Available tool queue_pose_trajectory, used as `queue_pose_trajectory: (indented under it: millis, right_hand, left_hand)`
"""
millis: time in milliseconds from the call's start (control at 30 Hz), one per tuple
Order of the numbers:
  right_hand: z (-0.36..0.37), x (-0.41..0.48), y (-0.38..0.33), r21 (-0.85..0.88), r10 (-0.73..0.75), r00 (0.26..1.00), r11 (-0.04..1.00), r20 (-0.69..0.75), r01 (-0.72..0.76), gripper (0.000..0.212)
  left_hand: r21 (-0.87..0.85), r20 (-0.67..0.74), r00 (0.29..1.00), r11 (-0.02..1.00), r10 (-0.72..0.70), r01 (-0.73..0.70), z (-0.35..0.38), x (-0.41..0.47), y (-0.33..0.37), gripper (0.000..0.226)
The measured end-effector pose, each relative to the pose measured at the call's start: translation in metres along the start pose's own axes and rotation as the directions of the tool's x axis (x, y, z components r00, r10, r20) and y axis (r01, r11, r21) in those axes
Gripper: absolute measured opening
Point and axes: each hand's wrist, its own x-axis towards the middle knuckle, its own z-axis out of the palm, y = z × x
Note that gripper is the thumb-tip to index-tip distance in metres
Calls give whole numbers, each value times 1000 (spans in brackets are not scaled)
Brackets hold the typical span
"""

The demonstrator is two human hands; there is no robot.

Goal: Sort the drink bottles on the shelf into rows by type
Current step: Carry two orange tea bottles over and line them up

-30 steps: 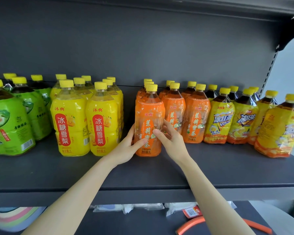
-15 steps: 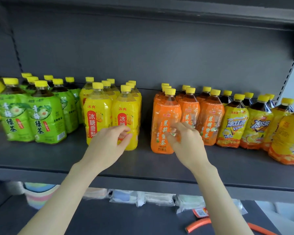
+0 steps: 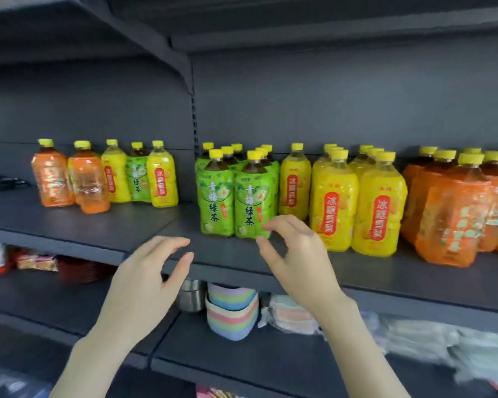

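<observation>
Hovering near the green bottles point(image 3: 236, 196), left hand point(image 3: 144, 282) and right hand point(image 3: 296, 259), fingers point(image 3: 167, 245) loosely spread, nothing held.

1. A lower shelf point(image 3: 242, 366) of dark grey metal is seen under the drinks.
2. A stack of pastel-striped bowls point(image 3: 232, 314) is set near its middle.
3. A metal cup point(image 3: 191, 294) is placed just beside the bowls, on their left.
4. Clear-wrapped packets point(image 3: 291, 311) are laid to the right of the bowls, too blurred to be read.
5. A dark red stack of dishes point(image 3: 81, 268) is kept further left, with a flat orange packet point(image 3: 36, 262) beside it.
6. A slotted upright point(image 3: 194, 110) is fixed to the back panel.
</observation>
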Motion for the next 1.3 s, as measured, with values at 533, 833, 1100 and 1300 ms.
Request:
queue_pose_trajectory:
  millis: [533,833,1100,1300]
  right_hand:
    - [237,101,-104,116,-32,998,993,58,25,21]
    - [355,200,-132,140,-18,998,990,56,10,21]
    - [452,257,-173,54,27,992,998,125,-34,28]
    - [522,273,-198,-60,261,961,965,86,-257,63]
  left_hand:
    - [37,-45,998,999,-36,38,-69,68,-241,38]
    - [12,-39,997,997,-70,70,-75,154,-375,23]
    - [-117,-97,979,979,-178,166,-72,198,-494,33]
    - [-237,-105,933,920,-343,311,-63,237,-582,74]
